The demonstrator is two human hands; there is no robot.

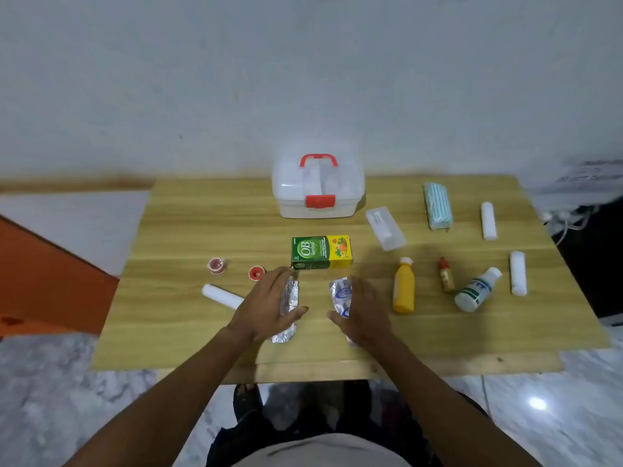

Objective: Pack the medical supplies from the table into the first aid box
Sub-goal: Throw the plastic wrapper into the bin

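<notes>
Both hands sit low over the near middle of the pale wooden counter [188,230]. The left hand [266,308] lies flat with fingers spread over a crinkled silver foil blister strip [289,298]; the right hand [365,311] likewise covers a second silver foil strip with blue print [340,294]. Neither strip is pinched or lifted yet, so this looks like the start of picking both up together. The white translucent first aid box with red handle and latch [318,188] stands at the far edge, lid down and latched, so it likely needs opening first. Just beyond the hands lies a green and yellow carton reading "OB herbal" [321,252]. To the right are a yellow plastic bottle [404,288] and a white bottle with a green label [477,291], its text unreadable.
</notes>
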